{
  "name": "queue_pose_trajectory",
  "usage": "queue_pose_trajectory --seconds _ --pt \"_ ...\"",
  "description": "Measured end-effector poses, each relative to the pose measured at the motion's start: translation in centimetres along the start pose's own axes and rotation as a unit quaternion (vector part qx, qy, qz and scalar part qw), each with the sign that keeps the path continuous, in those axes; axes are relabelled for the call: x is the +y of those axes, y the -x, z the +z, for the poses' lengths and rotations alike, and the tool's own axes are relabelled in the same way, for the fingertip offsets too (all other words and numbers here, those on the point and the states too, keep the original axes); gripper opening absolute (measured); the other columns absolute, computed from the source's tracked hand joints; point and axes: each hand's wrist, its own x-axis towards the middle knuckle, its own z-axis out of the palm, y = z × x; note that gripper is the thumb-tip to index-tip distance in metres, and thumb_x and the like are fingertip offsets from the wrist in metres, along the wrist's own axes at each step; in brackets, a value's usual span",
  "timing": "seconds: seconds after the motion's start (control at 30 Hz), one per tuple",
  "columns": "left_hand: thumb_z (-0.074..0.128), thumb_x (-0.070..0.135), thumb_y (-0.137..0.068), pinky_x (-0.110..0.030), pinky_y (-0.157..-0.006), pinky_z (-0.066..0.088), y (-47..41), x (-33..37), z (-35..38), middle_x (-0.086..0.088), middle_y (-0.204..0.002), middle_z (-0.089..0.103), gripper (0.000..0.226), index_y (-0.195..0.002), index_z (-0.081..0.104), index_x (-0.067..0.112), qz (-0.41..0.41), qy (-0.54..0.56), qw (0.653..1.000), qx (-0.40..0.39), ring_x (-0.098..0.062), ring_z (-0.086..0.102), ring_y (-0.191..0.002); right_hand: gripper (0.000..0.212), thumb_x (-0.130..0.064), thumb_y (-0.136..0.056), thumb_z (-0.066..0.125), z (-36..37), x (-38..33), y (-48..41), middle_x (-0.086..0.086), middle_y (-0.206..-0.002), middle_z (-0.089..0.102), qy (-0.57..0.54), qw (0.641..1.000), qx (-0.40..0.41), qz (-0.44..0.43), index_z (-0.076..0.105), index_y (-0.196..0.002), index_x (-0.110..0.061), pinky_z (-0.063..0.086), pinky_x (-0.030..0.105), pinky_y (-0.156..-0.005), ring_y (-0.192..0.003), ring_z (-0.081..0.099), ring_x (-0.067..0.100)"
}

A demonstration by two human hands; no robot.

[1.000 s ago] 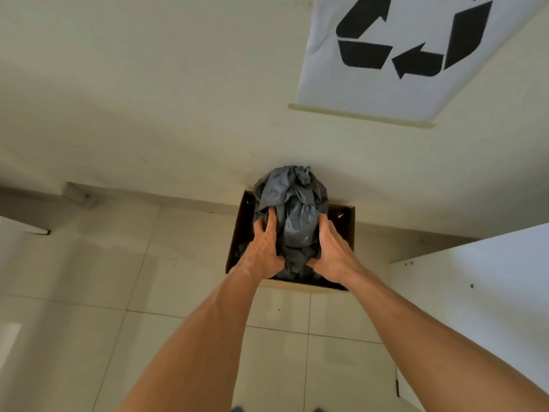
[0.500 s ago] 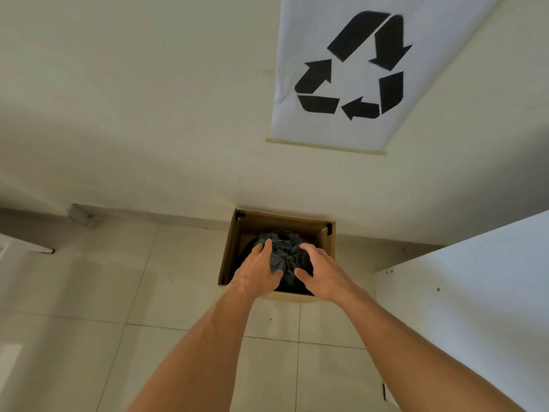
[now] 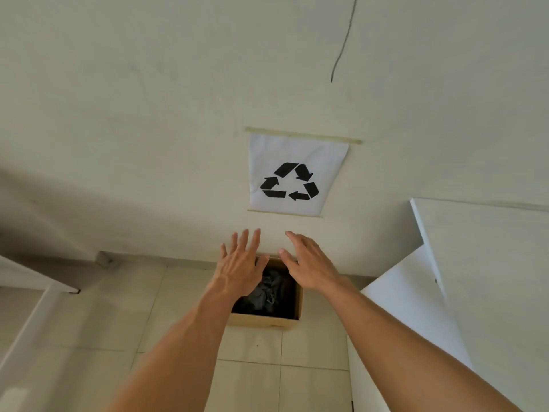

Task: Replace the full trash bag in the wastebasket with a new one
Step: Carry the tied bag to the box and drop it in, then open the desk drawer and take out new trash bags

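Observation:
A brown cardboard box [image 3: 264, 322] stands on the tiled floor against the wall. A crumpled dark grey trash bag [image 3: 269, 291] lies down inside it. My left hand [image 3: 242, 263] hovers above the box's left side with fingers spread and nothing in it. My right hand [image 3: 309, 263] hovers above the right side, also spread and holding nothing. Both hands are raised clear of the bag and partly hide the box's far rim.
A white paper sign with a black recycling symbol [image 3: 294, 181] is taped to the wall above the box. A white cabinet [image 3: 445, 292] stands close on the right. A white table edge [image 3: 32, 295] juts in at the left. Pale floor tiles [image 3: 252, 382] lie in front.
Both hands pushed the dark bag down into the box, then let go of it and rose with fingers spread. The view tilted up and pulled back from the box.

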Motion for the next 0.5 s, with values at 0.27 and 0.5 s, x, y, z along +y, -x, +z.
queue_pose_trajectory --seconds 0.27,0.5 --pt "0.016 0.048 -0.103 -0.050 -0.122 0.001 9.0 9.5 -10.7 -0.006 -0.165 -0.004 0.063 -0.156 -0.009 0.025 0.055 -0.086 0.994 0.033 -0.030 -0.005 -0.151 0.062 -0.056 -0.105 0.028 -11.3 -5.2 11.3 0.002 -0.165 0.026 0.000 0.999 0.039 -0.006 0.019 -0.160 -0.026 0.025 0.050 -0.121 -0.152 0.020 0.024" --pt "0.020 0.046 -0.104 -0.052 -0.121 0.005 17.3 15.4 -15.8 -0.006 -0.165 0.003 0.063 -0.157 -0.006 0.022 0.123 -0.107 0.984 0.068 -0.031 -0.001 -0.151 0.061 -0.053 -0.106 0.028 -18.1 -5.6 22.8 0.005 -0.164 0.030 -0.004 0.993 0.114 0.022 0.022 -0.159 -0.022 0.025 0.051 -0.120 -0.151 0.023 0.027"
